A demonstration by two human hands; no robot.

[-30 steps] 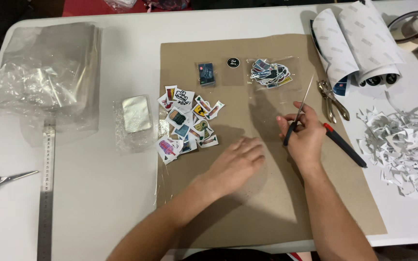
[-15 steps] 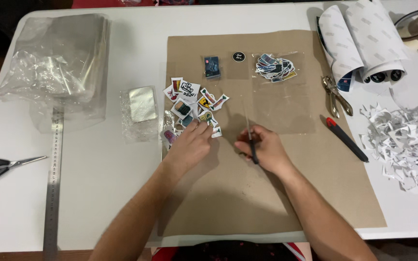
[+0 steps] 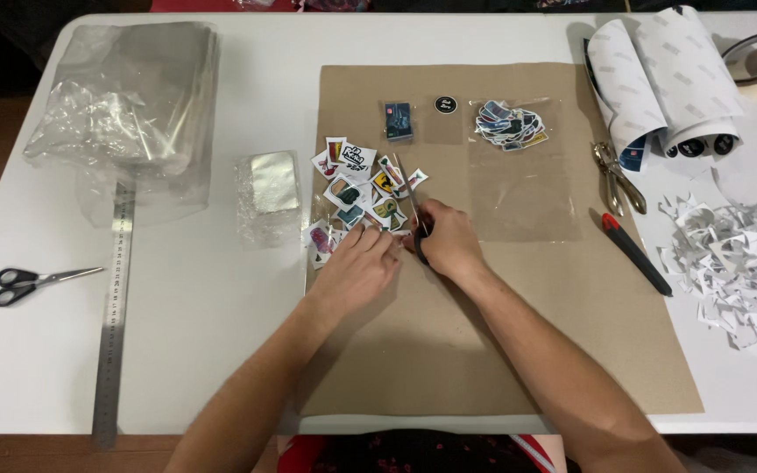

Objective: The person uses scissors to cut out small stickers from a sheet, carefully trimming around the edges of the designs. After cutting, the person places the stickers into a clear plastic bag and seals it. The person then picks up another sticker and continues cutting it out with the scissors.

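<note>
Hard to make out: a thin tool (image 3: 411, 203), tweezers or small scissors, mostly hidden in the right hand (image 3: 445, 243), grip closed around it, tip over the stickers (image 3: 363, 194) piled near the left edge of the brown paper (image 3: 501, 350); left hand (image 3: 357, 264) lying flat on the pile's near side, fingers loosely open, holding nothing that shows, both forearms cut off at the near table (image 3: 212, 315) edge. On white table: clear bags (image 3: 129, 109) at far left corner, ruler (image 3: 114, 311) and scissors (image 3: 24, 281) along left side, paper rolls (image 3: 663, 79) far right, white scraps (image 3: 733, 263) at right edge.
</note>
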